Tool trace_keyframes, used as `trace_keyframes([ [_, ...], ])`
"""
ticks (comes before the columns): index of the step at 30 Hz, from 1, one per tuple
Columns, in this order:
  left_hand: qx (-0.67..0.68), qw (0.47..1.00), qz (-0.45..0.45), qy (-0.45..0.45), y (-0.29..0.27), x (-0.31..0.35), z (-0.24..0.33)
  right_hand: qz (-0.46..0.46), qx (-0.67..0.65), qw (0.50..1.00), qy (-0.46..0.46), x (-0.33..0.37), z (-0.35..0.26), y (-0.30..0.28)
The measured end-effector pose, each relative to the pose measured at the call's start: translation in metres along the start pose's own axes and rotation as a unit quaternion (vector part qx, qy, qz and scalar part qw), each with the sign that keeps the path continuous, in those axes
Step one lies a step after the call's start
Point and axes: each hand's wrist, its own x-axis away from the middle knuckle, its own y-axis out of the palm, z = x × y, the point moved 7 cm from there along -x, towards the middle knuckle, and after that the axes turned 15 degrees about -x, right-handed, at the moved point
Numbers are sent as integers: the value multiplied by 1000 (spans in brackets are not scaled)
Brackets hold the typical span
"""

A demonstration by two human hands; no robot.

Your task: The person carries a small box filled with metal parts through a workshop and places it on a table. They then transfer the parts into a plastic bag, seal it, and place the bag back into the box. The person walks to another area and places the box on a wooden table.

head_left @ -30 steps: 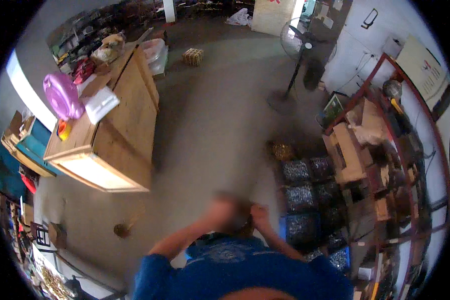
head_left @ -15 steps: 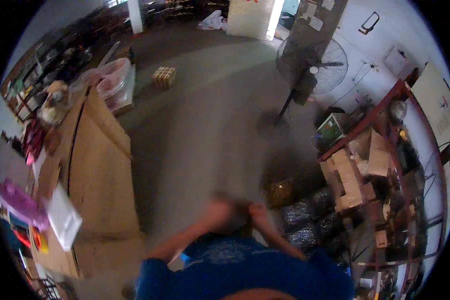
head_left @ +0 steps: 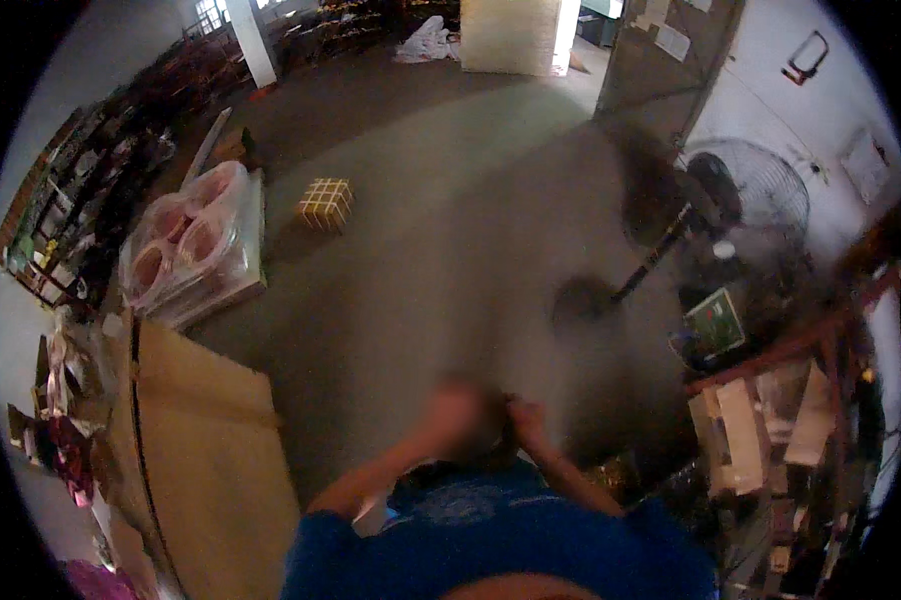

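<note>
In front of my blue shirt I hold both hands close together at the lower middle. My left hand [head_left: 448, 412] is smeared, its fingers curled against a dark, blurred object [head_left: 488, 422]. On the other side of that object is my right hand [head_left: 528, 418], its fingers closed at the object's edge. What kind of thing it is, I cannot make out.
A cardboard-topped bench [head_left: 210, 430] runs along the left. Beyond it are a plastic-wrapped pallet of pink round items [head_left: 195, 245] and a strapped yellowish bundle [head_left: 325, 204]. At right stand a pedestal fan [head_left: 660, 240] and a red-framed rack with cardboard boxes [head_left: 740, 430].
I have moved forward along the floor: bench, pallet and bundle sit lower in view, and the fan and rack have shifted right and down. My hands stay together around the dark object.
</note>
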Motion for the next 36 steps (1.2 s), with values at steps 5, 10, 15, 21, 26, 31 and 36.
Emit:
trace_keyframes([
  [5, -31, 997, -48, -45, 12, -143, -102, 29, -249, 968, 26, -165, -40, 5],
  [10, -4, 998, -56, 38, 2, -278, -183, 105, -109, 988, 39, -330, -15, -7],
  [15, -36, 978, -151, 142, 11, -430, -253, 130, -27, 991, -5, -491, -3, -47],
  [21, -38, 960, -147, 234, 30, -620, -311, 137, 131, 981, -44, -666, -44, -91],
  [26, -11, 962, -143, 232, 53, -795, -365, 165, 17, 986, 30, -836, -40, -142],
  [31, -31, 976, -91, 196, 16, -970, -420, 150, -104, 983, -10, -1016, -116, -187],
  [36, 35, 973, -119, 194, 29, -1141, -468, 144, -61, 987, -36, -1172, -148, -242],
])
